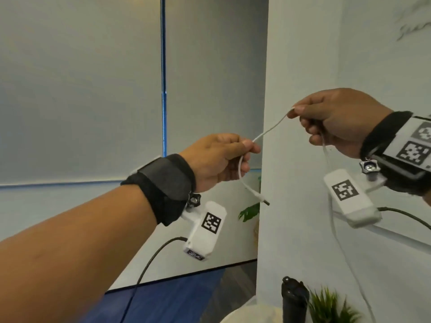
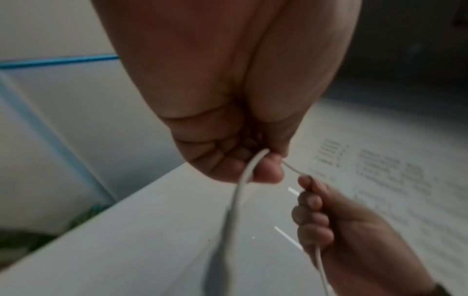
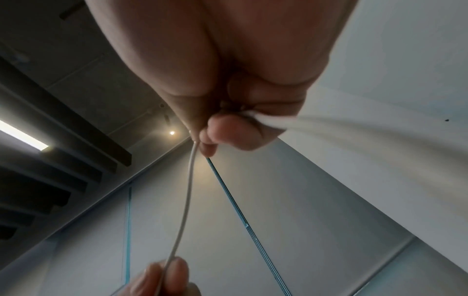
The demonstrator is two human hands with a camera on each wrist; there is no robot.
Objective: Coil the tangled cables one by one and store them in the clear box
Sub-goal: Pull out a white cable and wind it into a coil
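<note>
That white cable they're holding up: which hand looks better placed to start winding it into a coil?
Probably the right hand: the long slack of the white cable hangs below its grip, ready to be looped over. The left hand pinches near the short plug end, so it suits anchoring the coil.

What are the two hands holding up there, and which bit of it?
Both hold one white cable. The left hand pinches it near its plug end, which dangles below; the right hand pinches it farther along, the rest hanging down.
</note>
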